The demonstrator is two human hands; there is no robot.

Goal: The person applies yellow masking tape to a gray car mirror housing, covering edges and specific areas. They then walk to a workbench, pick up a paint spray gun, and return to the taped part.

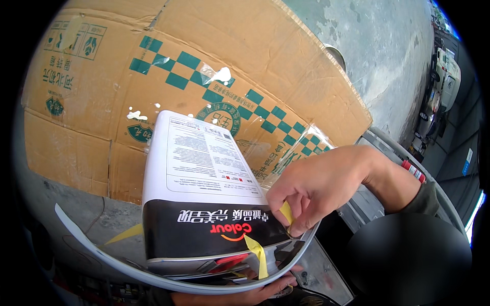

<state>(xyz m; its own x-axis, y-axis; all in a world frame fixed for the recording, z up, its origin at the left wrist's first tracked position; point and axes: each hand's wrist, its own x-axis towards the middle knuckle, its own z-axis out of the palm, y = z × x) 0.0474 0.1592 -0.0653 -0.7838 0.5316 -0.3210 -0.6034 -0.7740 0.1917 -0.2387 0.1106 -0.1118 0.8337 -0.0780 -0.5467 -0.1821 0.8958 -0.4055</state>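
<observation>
A rectangular metal can (199,158), white with a black label band, rests among the curve of a long grey strip (127,275). Its top end faces me and shows a red part (232,262). My right hand (321,188) is closed in a pinch on a yellow piece of tape (287,211) beside the can's right corner. At the near edge my left hand (250,294) is wrapped around the grey strip from below, partly hidden by it. Another yellow tape piece (261,256) stands over the strip between the hands. A third tape piece (125,234) sticks out left of the can.
Flattened brown cardboard (87,107) with green print covers the floor beyond, bearing white paint blobs (222,76). Bare concrete (377,46) lies at the upper right. A red-capped container (413,171) is near my right forearm. Vehicles (449,79) stand farther off at the right.
</observation>
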